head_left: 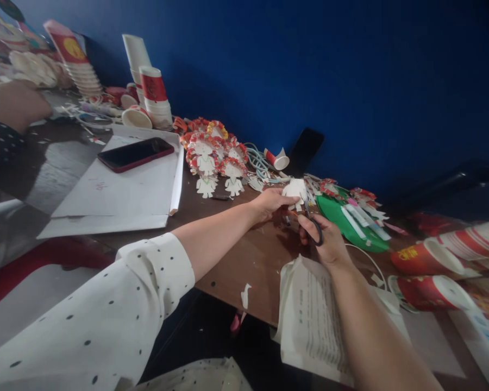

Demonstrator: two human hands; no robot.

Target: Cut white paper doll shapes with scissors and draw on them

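Observation:
Above the brown table, my left hand pinches a white paper cutout between thumb and fingers. My right hand is closed around dark-handled scissors, whose blades point up at the cutout's right edge. From here I cannot tell whether the blades touch the paper. Left of my hands stands a cluster of white paper dolls with red and yellow frilled hair. A green sheet with pale strips on it lies just right of the scissors.
Stacked paper cups stand at the back left, with more red cups at the right. A phone lies on a white folder. A white printed packet sits at the table's front edge. Another person's hand is at far left.

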